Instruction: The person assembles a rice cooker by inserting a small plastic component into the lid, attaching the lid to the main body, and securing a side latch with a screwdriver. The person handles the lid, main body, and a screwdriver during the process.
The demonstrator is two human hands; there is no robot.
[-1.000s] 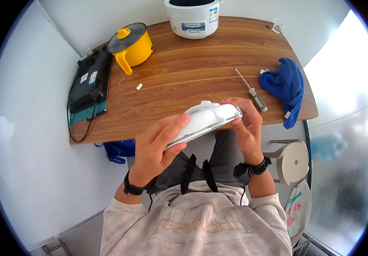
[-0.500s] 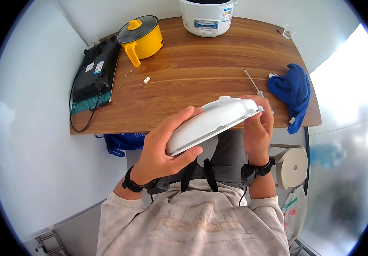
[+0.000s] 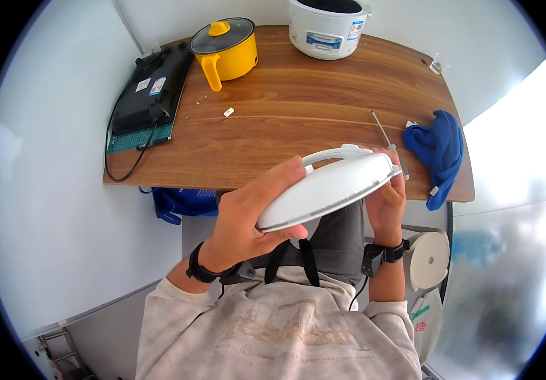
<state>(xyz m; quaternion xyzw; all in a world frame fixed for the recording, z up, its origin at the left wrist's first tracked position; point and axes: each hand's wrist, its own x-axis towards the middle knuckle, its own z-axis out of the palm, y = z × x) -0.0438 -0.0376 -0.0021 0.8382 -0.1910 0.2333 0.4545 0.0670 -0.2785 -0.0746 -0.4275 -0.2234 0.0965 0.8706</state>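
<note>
Between both hands, above the near edge of the table, I hold a white rice cooker lid point(image 3: 330, 190), tilted with its right end higher. Its curved handle arches over the far side. My left hand point(image 3: 241, 206) wraps the left end, thumb below the rim and fingers over the top. At the other end my right hand point(image 3: 387, 199) grips the rim, its fingers partly hidden behind the lid. A screwdriver point(image 3: 382, 130) lies on the table just beyond my right hand, beside a crumpled blue cloth point(image 3: 436, 149).
On the wooden table point(image 3: 285, 114), a white rice cooker point(image 3: 325, 37) stands lidless at the back. Left of it are a yellow electric pot point(image 3: 238, 60) and a black appliance point(image 3: 143, 98) with a cord, on a green mat point(image 3: 127, 140). A small white piece point(image 3: 228, 112) lies mid-table.
The lid has turned in my hands, so its handle and upper face show more. Both hands still hold it. The whole view has shifted slightly.
</note>
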